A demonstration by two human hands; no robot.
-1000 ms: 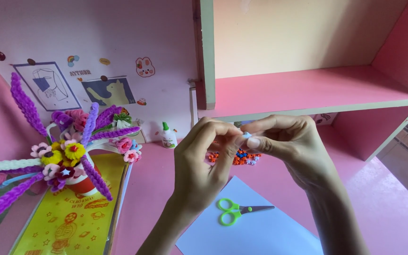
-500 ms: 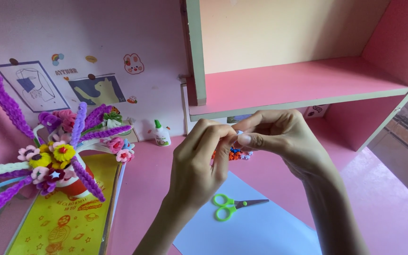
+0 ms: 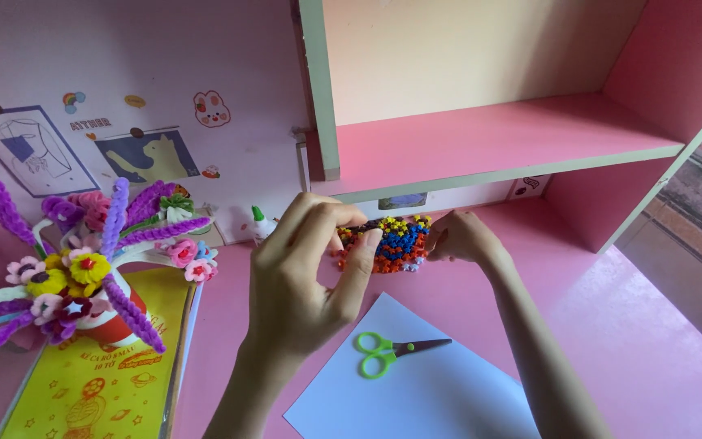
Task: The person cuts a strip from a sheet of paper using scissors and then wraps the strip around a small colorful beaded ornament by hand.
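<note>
We see a small dark piece (image 3: 365, 225) pinched between the thumb and fingertips of the left hand (image 3: 306, 276), which is raised above the pink tabletop (image 3: 611, 325) and grasps it at its upper edge; what the piece is made of we cannot tell. Just beyond it, on the tabletop under the shelf, lies a pile of small star-shaped beads (image 3: 392, 241) in yellow, blue, orange and red. The right hand (image 3: 461, 238) rests at the right edge of that pile, fingers curled toward the beads; whether it is clenched on any of them we cannot tell.

Nearer to us, below both hands, a white sheet of paper (image 3: 416, 398) lies on the tabletop, and on it a pair of green-handled scissors (image 3: 392, 352), blades closed and pointing right. To the left of the left hand stands a red pot of pipe-cleaner flowers (image 3: 91, 260) in purple, pink and yellow, set on a yellow book (image 3: 99, 390). Behind the pot, near the wall, stands a small white glue bottle with a green cap (image 3: 262, 223). Above the beads runs a pink shelf (image 3: 489, 138), and stickers and drawings (image 3: 140, 154) cover the wall to the left.
</note>
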